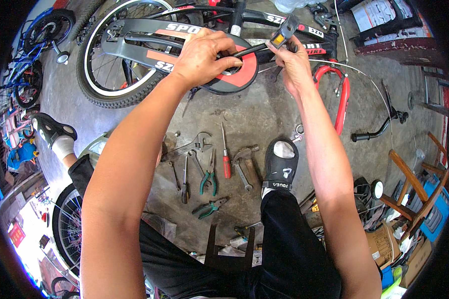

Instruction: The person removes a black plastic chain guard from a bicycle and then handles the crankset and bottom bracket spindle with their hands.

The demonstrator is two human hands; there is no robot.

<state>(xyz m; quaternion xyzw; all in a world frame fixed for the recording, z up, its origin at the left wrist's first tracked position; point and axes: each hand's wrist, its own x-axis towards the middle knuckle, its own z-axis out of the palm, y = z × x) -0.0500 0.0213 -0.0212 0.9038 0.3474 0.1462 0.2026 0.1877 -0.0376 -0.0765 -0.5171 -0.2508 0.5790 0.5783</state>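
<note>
A bicycle frame lies on its side at the top, with a grey and red chain guard (152, 37) over its rear wheel (87, 77). My left hand (202, 57) is curled over the round red end of the guard, gripping the inner end of the black crank arm (250, 50). My right hand (293, 62) holds the black pedal (283, 35) with its yellow reflector, at the crank's outer end. A red front fork (340, 109) lies right of my right wrist. Below are a red screwdriver (226, 164), an adjustable wrench (194, 142), green pliers (208, 182) and a hammer (252, 159).
My shod feet (279, 164) flank the tools. A blue bicycle (32, 60) stands at the left, with another wheel (67, 231) lower down. A loose handlebar (374, 134), wooden stool (409, 179) and cardboard box (384, 241) are at the right. A thin cable crosses the floor.
</note>
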